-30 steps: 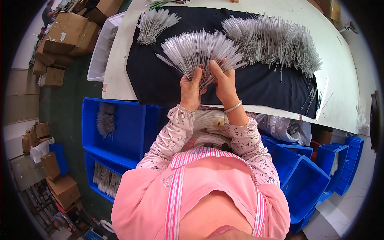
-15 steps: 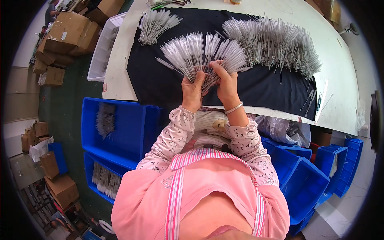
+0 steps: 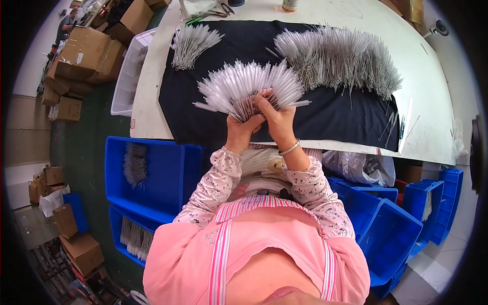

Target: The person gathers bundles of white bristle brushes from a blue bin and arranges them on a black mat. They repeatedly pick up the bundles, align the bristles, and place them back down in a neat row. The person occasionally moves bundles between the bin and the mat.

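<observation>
Both my hands grip a fanned bundle of small white-bristled wire brushes (image 3: 244, 84) above the front of a dark cloth (image 3: 203, 122). My left hand (image 3: 241, 132) closes round the wire stems from the left, its thumb across them. My right hand (image 3: 277, 117) wraps the bundle from the right, thumb against the stems just under the bristles; a bracelet circles that wrist. Palms and fingers partly hide the lower stems. On the cloth, a large heap of the same brushes (image 3: 340, 61) lies at the right and a smaller pile (image 3: 193, 46) at the far left.
Several loose brushes (image 3: 390, 127) lie at the cloth's right edge. Blue bins (image 3: 168, 173) stand left of me, some with brushes inside, and more blue bins (image 3: 389, 234) stand right. A white crate (image 3: 122, 86) sits beside the table (image 3: 429, 101). Pliers (image 3: 223, 9) lie at the back.
The bundle and both hands have come lower in view, and the brush fan is gathered more evenly. My hands have moved closer together around the stems.
</observation>
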`<state>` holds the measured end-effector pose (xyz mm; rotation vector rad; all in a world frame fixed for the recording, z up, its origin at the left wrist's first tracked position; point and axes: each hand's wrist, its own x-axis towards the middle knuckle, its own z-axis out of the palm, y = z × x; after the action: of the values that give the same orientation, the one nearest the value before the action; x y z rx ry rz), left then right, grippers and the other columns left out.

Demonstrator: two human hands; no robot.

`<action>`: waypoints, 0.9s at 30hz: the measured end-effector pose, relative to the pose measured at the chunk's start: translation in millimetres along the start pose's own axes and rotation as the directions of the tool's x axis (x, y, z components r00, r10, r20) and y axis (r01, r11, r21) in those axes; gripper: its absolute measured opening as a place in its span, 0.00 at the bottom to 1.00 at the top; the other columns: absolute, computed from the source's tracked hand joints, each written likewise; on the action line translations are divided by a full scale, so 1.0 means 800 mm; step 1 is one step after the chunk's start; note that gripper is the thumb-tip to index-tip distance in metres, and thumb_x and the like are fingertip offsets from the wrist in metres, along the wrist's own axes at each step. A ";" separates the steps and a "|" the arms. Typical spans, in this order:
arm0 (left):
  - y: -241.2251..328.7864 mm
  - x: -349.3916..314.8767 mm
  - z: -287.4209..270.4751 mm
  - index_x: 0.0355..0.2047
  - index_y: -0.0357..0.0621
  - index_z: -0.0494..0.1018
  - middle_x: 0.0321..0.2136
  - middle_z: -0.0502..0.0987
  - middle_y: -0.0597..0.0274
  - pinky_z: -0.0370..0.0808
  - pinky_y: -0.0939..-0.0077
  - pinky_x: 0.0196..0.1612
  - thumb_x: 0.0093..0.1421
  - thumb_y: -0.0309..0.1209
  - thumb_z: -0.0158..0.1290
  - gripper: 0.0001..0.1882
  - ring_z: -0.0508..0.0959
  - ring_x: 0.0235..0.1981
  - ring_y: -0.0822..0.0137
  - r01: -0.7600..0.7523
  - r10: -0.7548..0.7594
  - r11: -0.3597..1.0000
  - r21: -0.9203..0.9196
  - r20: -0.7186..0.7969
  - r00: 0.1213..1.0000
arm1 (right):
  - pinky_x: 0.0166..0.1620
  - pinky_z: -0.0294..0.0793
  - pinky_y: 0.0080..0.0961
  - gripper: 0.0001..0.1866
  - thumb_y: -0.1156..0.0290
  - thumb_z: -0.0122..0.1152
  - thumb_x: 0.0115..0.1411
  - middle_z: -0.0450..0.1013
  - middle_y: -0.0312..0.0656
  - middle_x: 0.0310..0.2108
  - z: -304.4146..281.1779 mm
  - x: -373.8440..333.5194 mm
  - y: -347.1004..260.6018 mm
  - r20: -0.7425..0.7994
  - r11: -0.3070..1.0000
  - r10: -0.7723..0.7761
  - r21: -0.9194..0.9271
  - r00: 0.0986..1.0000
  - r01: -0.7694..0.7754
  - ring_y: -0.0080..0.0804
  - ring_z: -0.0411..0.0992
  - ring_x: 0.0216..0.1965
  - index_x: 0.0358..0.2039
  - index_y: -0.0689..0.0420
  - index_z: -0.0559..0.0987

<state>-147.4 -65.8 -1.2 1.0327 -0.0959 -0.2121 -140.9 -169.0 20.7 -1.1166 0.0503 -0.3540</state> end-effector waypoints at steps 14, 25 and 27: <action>0.020 -0.018 -0.020 0.54 0.37 0.65 0.50 0.71 0.60 0.69 0.73 0.55 0.55 0.21 0.57 0.25 0.71 0.51 0.67 -0.066 0.024 0.968 0.244 0.169 0.985 | 0.41 0.70 0.21 0.10 0.71 0.70 0.49 0.74 0.37 0.33 0.014 -0.016 -0.036 0.204 0.972 -0.098 -0.192 0.974 0.138 0.24 0.71 0.35 0.29 0.60 0.78; 0.025 -0.030 -0.020 0.50 0.41 0.67 0.48 0.71 0.63 0.69 0.71 0.52 0.55 0.29 0.57 0.22 0.71 0.50 0.67 0.004 -0.014 0.997 0.075 0.134 0.991 | 0.44 0.73 0.30 0.21 0.67 0.70 0.46 0.71 0.52 0.43 0.022 -0.007 -0.057 0.519 0.630 -0.491 -0.344 0.700 0.696 0.45 0.72 0.42 0.39 0.63 0.77; 0.031 -0.034 -0.001 0.52 0.43 0.64 0.46 0.70 0.65 0.73 0.74 0.46 0.58 0.35 0.55 0.23 0.72 0.46 0.67 0.016 0.001 0.995 -0.098 0.169 0.986 | 0.45 0.73 0.30 0.20 0.67 0.67 0.48 0.71 0.51 0.43 0.014 -0.006 -0.055 0.470 0.729 -0.473 -0.265 0.745 0.631 0.42 0.72 0.44 0.40 0.64 0.75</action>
<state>-170.8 -46.8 20.1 0.9157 -0.2327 -0.3085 -154.3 -174.7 64.4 -1.6030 -0.6035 -0.6953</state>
